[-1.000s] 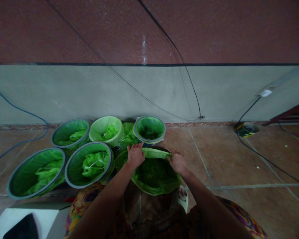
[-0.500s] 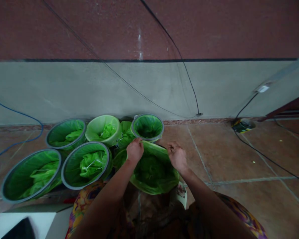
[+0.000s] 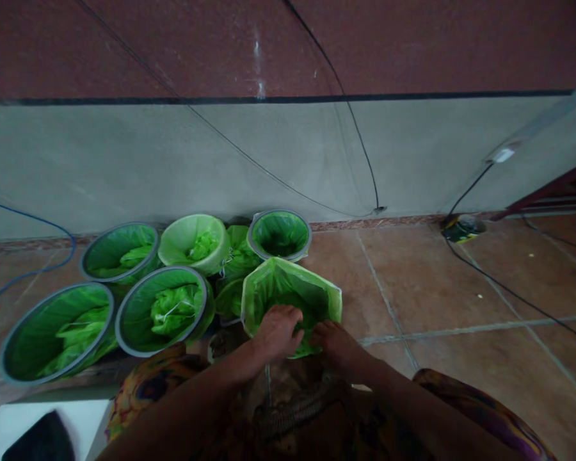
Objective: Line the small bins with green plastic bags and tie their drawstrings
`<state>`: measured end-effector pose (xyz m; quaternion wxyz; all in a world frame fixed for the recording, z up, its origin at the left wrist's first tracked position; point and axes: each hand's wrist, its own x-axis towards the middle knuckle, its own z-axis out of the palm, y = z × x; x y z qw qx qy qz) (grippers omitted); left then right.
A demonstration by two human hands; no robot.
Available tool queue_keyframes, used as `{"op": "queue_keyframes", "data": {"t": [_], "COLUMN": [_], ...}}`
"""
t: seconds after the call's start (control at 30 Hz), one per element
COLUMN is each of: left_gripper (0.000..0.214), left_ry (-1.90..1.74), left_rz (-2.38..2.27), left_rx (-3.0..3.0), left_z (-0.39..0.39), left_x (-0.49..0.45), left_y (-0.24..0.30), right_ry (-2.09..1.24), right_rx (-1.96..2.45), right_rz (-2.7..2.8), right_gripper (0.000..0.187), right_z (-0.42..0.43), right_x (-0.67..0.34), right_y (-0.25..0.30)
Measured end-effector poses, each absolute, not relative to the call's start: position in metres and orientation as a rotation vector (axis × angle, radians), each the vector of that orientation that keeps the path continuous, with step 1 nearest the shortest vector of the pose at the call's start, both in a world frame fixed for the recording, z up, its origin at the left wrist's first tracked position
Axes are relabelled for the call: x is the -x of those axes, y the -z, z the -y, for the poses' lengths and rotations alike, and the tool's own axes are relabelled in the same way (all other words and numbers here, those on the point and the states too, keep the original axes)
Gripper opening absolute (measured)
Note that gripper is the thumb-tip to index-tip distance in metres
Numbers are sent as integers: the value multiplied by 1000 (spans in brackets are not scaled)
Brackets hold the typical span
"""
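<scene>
Head view: two hands at a green bag

A green bag [image 3: 292, 291] stands open on the brown tile floor [image 3: 436, 288], right in front of the person. Its mouth is pulled wide and its far side stands up tall.

The left hand [image 3: 278, 331] is spread out, with its fingers lying flat on the near edge of the bag. The right hand [image 3: 338, 342] is just beside it and touches the same edge. Its fingers are bent, but I cannot tell if they pinch the bag.

Five round bins stand close on the left, each with a green bag inside. One small bin [image 3: 280, 234] is just behind the open bag. A big bin [image 3: 163, 310] is just to its left.

A grey wall [image 3: 125, 166] is behind the bins. A black wire [image 3: 366, 160] runs down it.
</scene>
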<state>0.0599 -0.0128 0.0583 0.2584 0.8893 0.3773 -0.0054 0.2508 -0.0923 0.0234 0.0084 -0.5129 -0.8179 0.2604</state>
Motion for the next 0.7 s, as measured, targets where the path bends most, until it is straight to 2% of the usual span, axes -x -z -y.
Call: {"op": "queue_keyframes", "data": {"t": [0.13, 0.23, 0.37, 0.53, 0.7], "left_gripper": [30, 32, 30, 23, 36], "left_ry": [360, 457, 448, 465, 319], "left_rz": [-783, -792, -808, -730, -709], "left_rx": [-2470, -2507, -2554, -2531, -2450], "left_z": [49, 51, 47, 45, 16], "left_x": [-54, -52, -56, -60, -52], "left_y": [-41, -35, -32, -31, -42], "right_ry": [-628, -613, -872, -1188, -1326], "right_rx": [1684, 1693, 1666, 1598, 1569], "right_rz": [2658, 2700, 2655, 2307, 2073], "right_gripper": [18, 13, 14, 20, 23], "right_z": [99, 95, 87, 70, 58], "right_x": [-248, -248, -250, -268, -286], "right_y": [-8, -3, -8, -31, -53]}}
